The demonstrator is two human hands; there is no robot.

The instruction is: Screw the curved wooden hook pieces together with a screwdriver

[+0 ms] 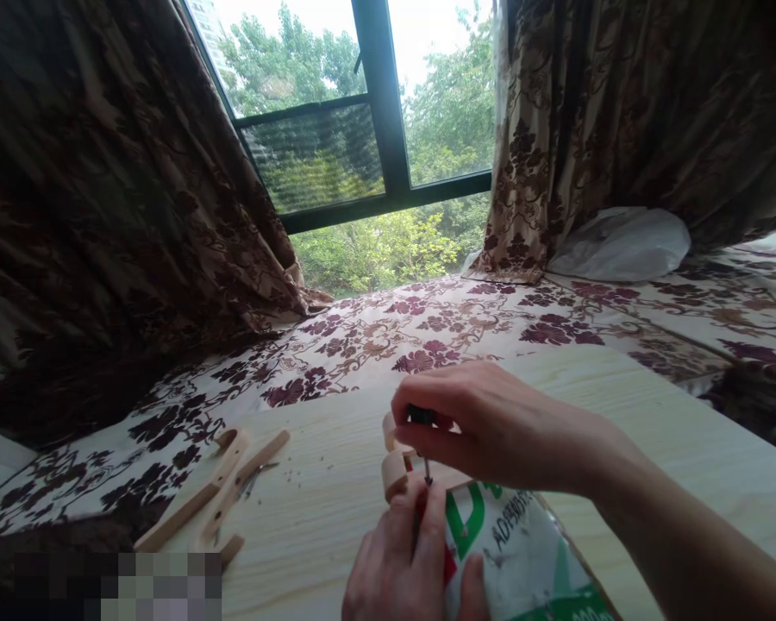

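My right hand (472, 423) is wrapped round the dark handle of a screwdriver (420, 416), whose thin metal shaft points down. Its tip meets a light wooden piece (396, 470) with rounded ends. My left hand (401, 552) lies low in the view, its fingertips pressed on the wooden piece beside the screwdriver tip. Whether a screw sits under the tip is hidden by the fingers. Beneath both hands lies a flattened white and green printed carton (536, 552), on a pale wood-grain tabletop (323, 517).
Left on the tabletop lie more curved wooden pieces (233, 483) with small dark metal bits (253, 476) beside them. Behind the table spreads a floral cloth (388, 332), with a white plastic bag (624, 246) at the right. Patterned curtains (523, 172) frame a window (397, 103).
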